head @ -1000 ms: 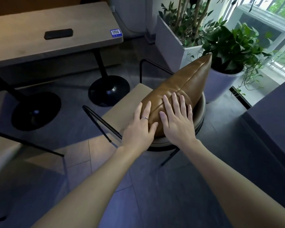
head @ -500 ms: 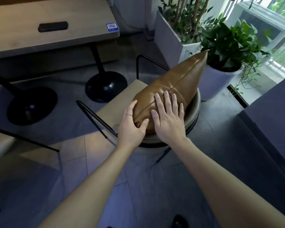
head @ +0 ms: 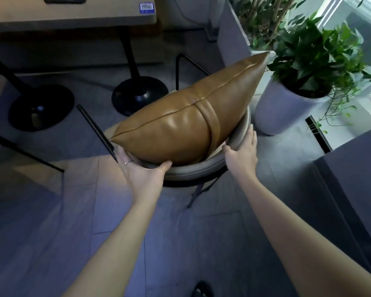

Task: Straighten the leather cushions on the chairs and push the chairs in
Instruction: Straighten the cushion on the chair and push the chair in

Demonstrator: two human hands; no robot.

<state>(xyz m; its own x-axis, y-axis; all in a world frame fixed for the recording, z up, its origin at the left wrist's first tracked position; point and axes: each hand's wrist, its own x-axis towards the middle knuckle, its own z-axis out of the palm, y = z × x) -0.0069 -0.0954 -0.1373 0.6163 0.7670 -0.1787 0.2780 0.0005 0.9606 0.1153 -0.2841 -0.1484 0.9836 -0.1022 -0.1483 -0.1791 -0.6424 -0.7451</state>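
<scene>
Overhead, a wooden table (head: 73, 16) stands beyond a round-backed grey chair (head: 193, 170); pushing evenly with both arms should slide it in straight. Tan leather cushion (head: 186, 116), smooth and plump, leans on the backrest. Left hand (head: 141, 174) and right hand (head: 242, 153) each wrap the backrest rim, fingers closed around it

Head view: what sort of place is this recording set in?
Probably a café or office lounge. A light wooden table on black pedestal bases carries a blue QR-code sticker, a grey padded chair holds a tan leather cushion, and leafy plants in white planters stand by a window.
</scene>
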